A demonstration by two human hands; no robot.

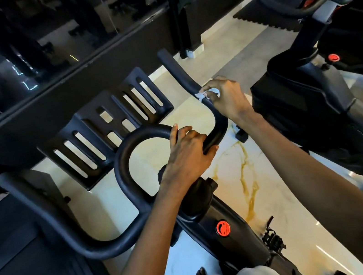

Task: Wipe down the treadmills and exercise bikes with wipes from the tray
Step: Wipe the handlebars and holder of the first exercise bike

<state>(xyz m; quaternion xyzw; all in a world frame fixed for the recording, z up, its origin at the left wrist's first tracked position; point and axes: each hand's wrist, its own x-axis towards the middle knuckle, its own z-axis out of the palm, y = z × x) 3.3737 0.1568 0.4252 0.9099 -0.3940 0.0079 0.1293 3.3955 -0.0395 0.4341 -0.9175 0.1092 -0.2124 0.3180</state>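
Head view: my right hand (227, 98) pinches small white crumpled wipe (204, 95) against black curved bike handlebar (216, 117); left hand (187, 158) clamped on bar, steadying. Better wrap wipe around tube, slide toward tip.

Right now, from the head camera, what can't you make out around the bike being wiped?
- Wipe: mostly hidden inside the right hand; its size and how dirty it is can't be told.
- Wipe tray: not in view.
- Handlebar: the section under the left hand is covered.
- Saddle and pedals: cut off by the bottom edge or hidden behind the arms.
- Red knob: its marking is too small to read.
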